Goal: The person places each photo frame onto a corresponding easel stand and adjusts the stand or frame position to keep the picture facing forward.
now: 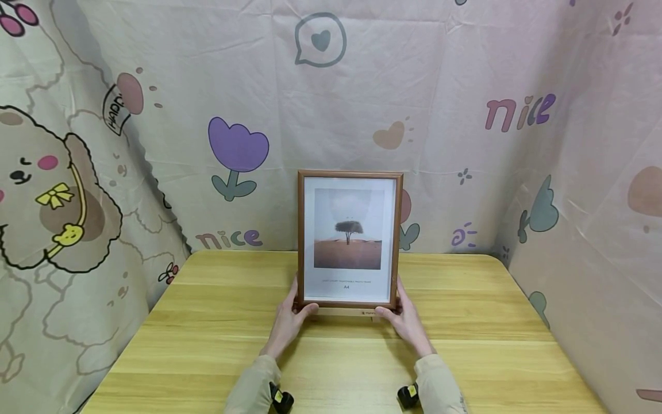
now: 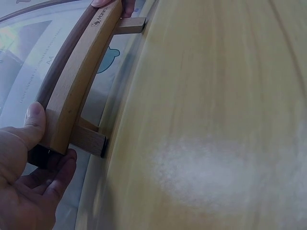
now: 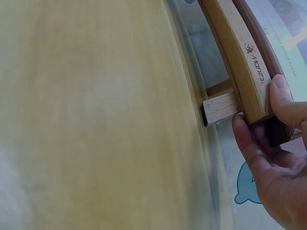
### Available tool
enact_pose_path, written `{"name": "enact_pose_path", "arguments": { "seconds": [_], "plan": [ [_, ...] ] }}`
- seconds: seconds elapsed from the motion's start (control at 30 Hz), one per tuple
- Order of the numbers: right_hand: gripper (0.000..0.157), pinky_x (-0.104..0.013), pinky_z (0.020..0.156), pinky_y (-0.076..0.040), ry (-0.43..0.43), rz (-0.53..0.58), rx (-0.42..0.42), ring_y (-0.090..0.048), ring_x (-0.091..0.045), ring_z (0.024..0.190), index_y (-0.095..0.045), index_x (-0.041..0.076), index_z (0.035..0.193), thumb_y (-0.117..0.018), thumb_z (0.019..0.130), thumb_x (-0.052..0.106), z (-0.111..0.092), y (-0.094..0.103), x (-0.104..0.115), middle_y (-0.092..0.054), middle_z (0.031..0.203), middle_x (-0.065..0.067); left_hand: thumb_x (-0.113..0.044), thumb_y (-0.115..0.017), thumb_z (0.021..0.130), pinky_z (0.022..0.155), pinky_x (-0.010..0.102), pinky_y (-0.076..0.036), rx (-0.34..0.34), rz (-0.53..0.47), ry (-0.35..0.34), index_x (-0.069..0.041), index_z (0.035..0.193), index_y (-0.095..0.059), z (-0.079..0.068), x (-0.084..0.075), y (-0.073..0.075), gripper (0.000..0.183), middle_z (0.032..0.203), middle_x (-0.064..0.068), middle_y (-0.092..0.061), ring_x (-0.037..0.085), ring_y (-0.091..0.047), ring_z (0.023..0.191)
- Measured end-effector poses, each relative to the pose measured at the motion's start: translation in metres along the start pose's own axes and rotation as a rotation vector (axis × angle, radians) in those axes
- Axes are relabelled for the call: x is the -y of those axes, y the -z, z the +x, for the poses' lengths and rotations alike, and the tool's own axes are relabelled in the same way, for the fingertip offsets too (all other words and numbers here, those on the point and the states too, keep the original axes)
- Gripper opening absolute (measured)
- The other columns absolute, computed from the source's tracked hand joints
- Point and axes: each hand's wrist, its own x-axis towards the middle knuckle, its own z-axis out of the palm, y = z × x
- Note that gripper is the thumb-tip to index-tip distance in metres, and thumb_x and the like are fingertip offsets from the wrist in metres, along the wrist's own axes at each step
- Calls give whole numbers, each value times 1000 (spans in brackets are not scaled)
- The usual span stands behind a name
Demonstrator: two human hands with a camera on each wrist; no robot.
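Observation:
A brown picture frame (image 1: 347, 230) stands near the far edge of the wooden table, its front toward me. Under glare-streaked glazing it shows a lone tree and the marking A4. Along its bottom runs the pale wooden ledge (image 3: 252, 72) of a stand, printed with a logo; short wooden feet (image 2: 88, 139) stick out below. My left hand (image 1: 286, 322) grips the lower left corner, thumb in front at the frame and ledge, fingers behind and beneath. At the lower right corner my right hand (image 1: 408, 326) holds on the same way. The stand's back is hidden.
The wooden table (image 1: 207, 322) reaches from the near side to a patterned cloth backdrop (image 1: 331, 103). Similar cloth hangs at the left and right sides. Black wrist devices (image 1: 281, 398) sit at both sleeves.

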Motion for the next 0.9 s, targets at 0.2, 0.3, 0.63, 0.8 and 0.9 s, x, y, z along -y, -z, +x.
{"name": "enact_pose_path", "arguments": {
  "seconds": [0.2,0.3,0.63,0.8,0.9],
  "plan": [
    [100,-28,89,-54,-9,5,9,-70,-29,99,-12,12,163,-77,87,10,1,0,0,-69,115,-31,-29,-73,89,101,49,-51,1,1,3,-14,162,-19,0,0,0,92,148,29,-50,36,-60,123],
    [100,-26,87,-54,-6,5,5,-70,-27,97,-12,12,163,-77,87,9,1,1,1,-70,112,-30,-29,-73,89,101,48,-51,1,3,7,-15,162,-19,0,0,0,92,148,29,-50,36,-59,124],
    [101,-25,85,-54,-13,3,7,-70,-25,94,-12,13,163,-77,87,10,0,0,1,-71,109,-28,-30,-73,89,100,48,-52,8,7,11,-16,163,-18,0,1,0,93,146,30,-52,35,-61,121],
    [100,-29,88,-55,-10,-9,8,-70,-27,97,-11,12,163,-77,87,11,0,1,2,-70,110,-28,-32,-72,91,105,51,-49,24,31,29,-14,163,-15,-1,-1,1,93,150,31,-47,38,-57,128],
    [100,-38,93,-57,0,-12,16,-70,-32,102,-11,11,163,-77,88,12,1,1,3,-69,115,-30,-34,-72,92,110,54,-44,33,36,51,-14,163,-13,-1,-4,3,94,152,31,-43,41,-53,133]
  ]
}}
